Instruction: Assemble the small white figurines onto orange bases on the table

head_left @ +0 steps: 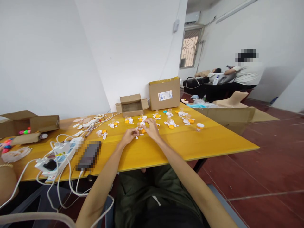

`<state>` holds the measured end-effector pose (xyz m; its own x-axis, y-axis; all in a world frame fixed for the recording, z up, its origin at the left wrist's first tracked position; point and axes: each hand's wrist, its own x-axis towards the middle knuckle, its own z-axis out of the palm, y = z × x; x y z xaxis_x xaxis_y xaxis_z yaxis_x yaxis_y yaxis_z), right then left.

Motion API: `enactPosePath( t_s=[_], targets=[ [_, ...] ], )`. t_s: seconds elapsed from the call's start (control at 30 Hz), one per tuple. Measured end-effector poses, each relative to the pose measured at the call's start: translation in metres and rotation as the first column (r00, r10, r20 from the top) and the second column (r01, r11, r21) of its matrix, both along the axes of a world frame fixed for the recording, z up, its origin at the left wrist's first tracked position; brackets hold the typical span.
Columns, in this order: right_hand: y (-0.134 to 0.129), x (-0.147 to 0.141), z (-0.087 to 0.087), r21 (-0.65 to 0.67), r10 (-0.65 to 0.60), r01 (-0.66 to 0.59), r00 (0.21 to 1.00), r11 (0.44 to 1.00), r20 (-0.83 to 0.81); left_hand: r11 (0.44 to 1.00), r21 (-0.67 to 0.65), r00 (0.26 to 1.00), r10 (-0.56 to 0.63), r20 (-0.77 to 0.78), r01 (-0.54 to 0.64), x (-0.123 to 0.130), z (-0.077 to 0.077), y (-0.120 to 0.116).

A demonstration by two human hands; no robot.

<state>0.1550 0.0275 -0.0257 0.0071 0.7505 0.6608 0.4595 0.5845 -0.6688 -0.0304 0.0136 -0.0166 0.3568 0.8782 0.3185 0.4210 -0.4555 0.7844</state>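
My right hand [151, 128] is over the yellow table [201, 142], its fingertips pinched round a small white part [142, 123]. Left of it, my left hand [130, 135] rests low over the tabletop, fingers curled near small white pieces; what it grips, if anything, is too small to name. An orange ring [143, 130] lies between the two hands. Behind them are several small groups of white pieces, orange rings and clear cups. A clear cup with a white lid [200, 126] stands to the right.
An open small carton [133, 107] and a taller closed carton [164, 95] stand at the back. On the left are a phone [89, 155], a power strip [63, 158] with white cables, and an open box [45, 123]. A person [248, 74] sits in the right background.
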Motion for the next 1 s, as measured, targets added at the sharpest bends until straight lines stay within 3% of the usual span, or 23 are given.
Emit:
enactPosePath(
  t_s=[0.2,0.43,0.7,1.0],
  targets=[
    [0.001,0.000,-0.003,-0.038,0.006,-0.003,0.998,0.999,0.069,0.997,0.069,0.998,0.021,-0.054,-0.018,-0.001,-0.001,0.001],
    [-0.005,-0.002,0.000,-0.009,0.055,-0.054,0.984,0.998,0.169,0.985,0.106,0.988,0.128,0.085,-0.137,-0.008,0.008,0.001],
    [-0.022,-0.023,0.002,0.058,0.176,-0.207,0.925,0.977,0.337,0.947,0.113,0.934,0.269,0.234,-0.301,-0.018,0.011,0.005],
    [-0.024,-0.031,-0.001,-0.029,0.163,-0.168,0.875,0.985,0.456,0.943,0.149,0.950,0.276,0.150,-0.297,-0.014,0.009,0.002]
  ],
)
